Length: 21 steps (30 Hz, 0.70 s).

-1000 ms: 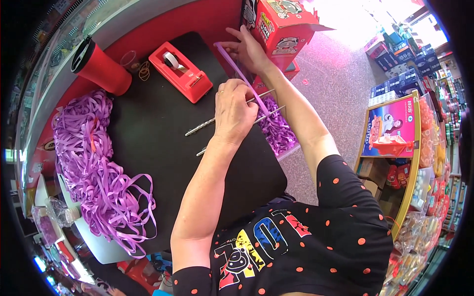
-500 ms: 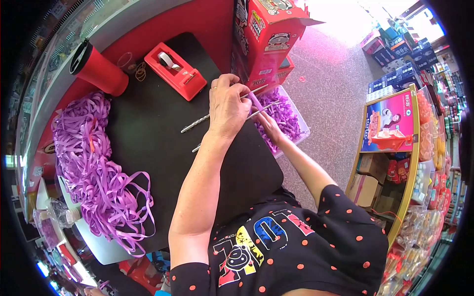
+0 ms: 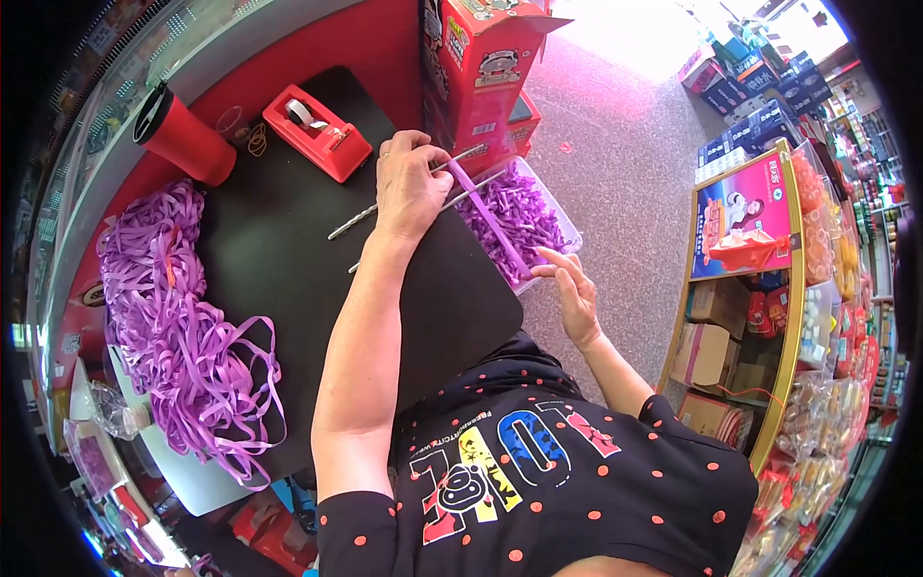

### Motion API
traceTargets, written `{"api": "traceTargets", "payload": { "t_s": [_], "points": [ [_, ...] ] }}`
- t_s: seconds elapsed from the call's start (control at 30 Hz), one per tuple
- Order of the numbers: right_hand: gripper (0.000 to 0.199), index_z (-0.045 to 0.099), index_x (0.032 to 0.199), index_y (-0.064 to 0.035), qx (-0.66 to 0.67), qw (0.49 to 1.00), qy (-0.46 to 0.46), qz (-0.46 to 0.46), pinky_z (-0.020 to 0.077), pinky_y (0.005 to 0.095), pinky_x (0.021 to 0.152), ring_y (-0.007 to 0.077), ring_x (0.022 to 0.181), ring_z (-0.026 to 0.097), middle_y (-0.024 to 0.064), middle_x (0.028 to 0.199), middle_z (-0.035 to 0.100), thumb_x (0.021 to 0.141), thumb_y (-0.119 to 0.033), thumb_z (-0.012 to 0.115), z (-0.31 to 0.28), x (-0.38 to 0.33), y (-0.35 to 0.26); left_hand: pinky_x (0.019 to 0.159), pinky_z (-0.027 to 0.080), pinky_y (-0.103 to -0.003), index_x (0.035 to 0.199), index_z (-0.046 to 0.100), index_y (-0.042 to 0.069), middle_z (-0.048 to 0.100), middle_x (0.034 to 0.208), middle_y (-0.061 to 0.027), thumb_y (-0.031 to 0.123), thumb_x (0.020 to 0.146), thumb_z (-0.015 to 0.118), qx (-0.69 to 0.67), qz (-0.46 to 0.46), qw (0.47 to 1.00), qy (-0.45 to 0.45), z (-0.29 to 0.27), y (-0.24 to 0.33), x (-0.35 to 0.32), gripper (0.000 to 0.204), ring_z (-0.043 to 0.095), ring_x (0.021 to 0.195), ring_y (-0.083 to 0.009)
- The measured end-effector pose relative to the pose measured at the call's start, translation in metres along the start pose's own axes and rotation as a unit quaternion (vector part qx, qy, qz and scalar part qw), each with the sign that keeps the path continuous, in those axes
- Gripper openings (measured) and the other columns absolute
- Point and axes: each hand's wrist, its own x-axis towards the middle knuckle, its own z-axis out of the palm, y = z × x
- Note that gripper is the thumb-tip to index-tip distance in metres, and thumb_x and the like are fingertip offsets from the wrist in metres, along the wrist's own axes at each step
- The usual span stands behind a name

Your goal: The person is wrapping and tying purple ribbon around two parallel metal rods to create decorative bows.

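Note:
My left hand [image 3: 409,188] is closed on two thin metal rods [image 3: 348,227] that lie across the black mat [image 3: 279,260], and it pins one end of a purple ribbon strip [image 3: 490,219] against them. The strip runs taut down to my right hand [image 3: 574,296], which pinches its lower end beside the mat's right edge. Under the strip stands a clear plastic box [image 3: 567,219] holding several short purple ribbon pieces.
A big loose pile of purple ribbon [image 3: 173,308] covers the mat's left side. A red tape dispenser [image 3: 317,135] and a red cup [image 3: 183,142] stand at the back, and red cartons [image 3: 481,67] stand behind the box. Shelves of goods [image 3: 760,250] line the right.
My right hand came back from the cartons at the far side toward my body, pulling the purple strip out straight. My left hand stayed on the rods.

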Motion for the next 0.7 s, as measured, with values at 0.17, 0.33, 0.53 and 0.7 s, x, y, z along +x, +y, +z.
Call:
{"api": "traceTargets", "payload": {
  "t_s": [0.17, 0.33, 0.53, 0.7],
  "points": [
    [0.043, 0.058, 0.122, 0.0012, 0.0, 1.0, 0.009, -0.03, 0.0315, 0.0332, 0.097, 0.0153, 0.099, 0.046, 0.0068, 0.092, 0.069, 0.097, -0.029, 0.041, -0.004, 0.0, -0.02, 0.094, 0.042, -0.037, 0.086, 0.072, 0.007, 0.058, 0.11, -0.0103, 0.005, 0.066, 0.067, 0.003, -0.002, 1.0, 0.001, -0.002, 0.0, -0.001, 0.02, 0.051, 0.107, -0.0294],
    [0.05, 0.058, 0.121, 0.003, 0.018, 0.998, -0.004, -0.065, 0.03, 0.0357, 0.097, 0.0163, 0.098, 0.045, 0.0074, 0.089, 0.069, 0.096, -0.037, 0.04, -0.007, 0.006, -0.04, 0.095, 0.042, -0.037, 0.086, 0.072, 0.007, 0.058, 0.11, -0.0104, 0.006, 0.067, 0.066, 0.008, -0.001, 1.0, -0.001, -0.002, 0.001, -0.002, 0.02, 0.051, 0.107, -0.0294],
    [0.052, 0.056, 0.122, 0.0042, 0.04, 0.993, 0.01, -0.11, 0.0289, 0.0378, 0.096, 0.0157, 0.096, 0.043, 0.0099, 0.086, 0.068, 0.097, -0.038, 0.037, -0.007, 0.015, -0.05, 0.094, 0.043, -0.037, 0.086, 0.072, 0.006, 0.058, 0.11, -0.0104, 0.006, 0.067, 0.066, 0.008, -0.001, 1.0, -0.003, -0.002, 0.001, -0.002, 0.02, 0.051, 0.107, -0.0295],
    [0.053, 0.052, 0.127, 0.0039, 0.06, 0.978, -0.008, -0.199, 0.0268, 0.0421, 0.101, 0.0173, 0.098, 0.053, 0.012, 0.089, 0.068, 0.098, -0.038, 0.035, -0.013, 0.064, -0.069, 0.091, 0.043, -0.038, 0.083, 0.072, 0.006, 0.058, 0.108, -0.0091, 0.005, 0.066, 0.067, 0.004, 0.007, 1.0, 0.011, -0.001, 0.001, -0.001, 0.018, 0.052, 0.105, -0.0291]
  ]
}}
